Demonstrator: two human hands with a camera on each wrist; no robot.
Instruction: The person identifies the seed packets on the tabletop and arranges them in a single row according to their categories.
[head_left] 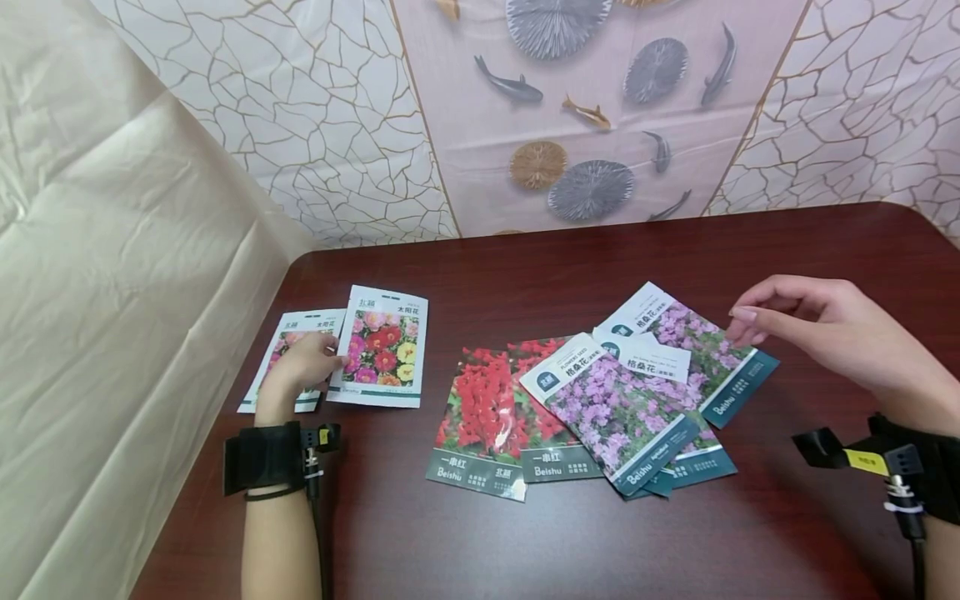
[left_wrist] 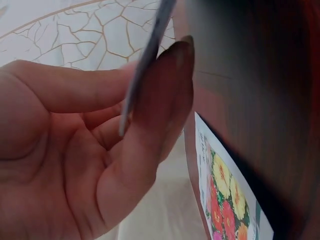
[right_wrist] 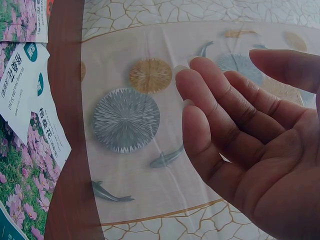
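Observation:
At the left of the head view, my left hand (head_left: 302, 364) pinches the left edge of a seed packet (head_left: 381, 348) with mixed pink, red and yellow flowers. In the left wrist view this packet shows edge-on between thumb and fingers. A second packet of the same kind (left_wrist: 227, 192) lies on the table under that hand, partly covered by it. My right hand (head_left: 832, 329) is in the air with relaxed fingers and holds nothing. Nearest to it are several overlapping packets with purple flowers (head_left: 611, 408), the rear one partly behind its fingertips.
Two red-flower packets (head_left: 480, 408) lie mid-table, the right one partly under a purple-flower packet. The dark red-brown table (head_left: 420, 542) ends at a patterned cloth (head_left: 337, 125) behind and a cream cloth (head_left: 127, 292) on the left.

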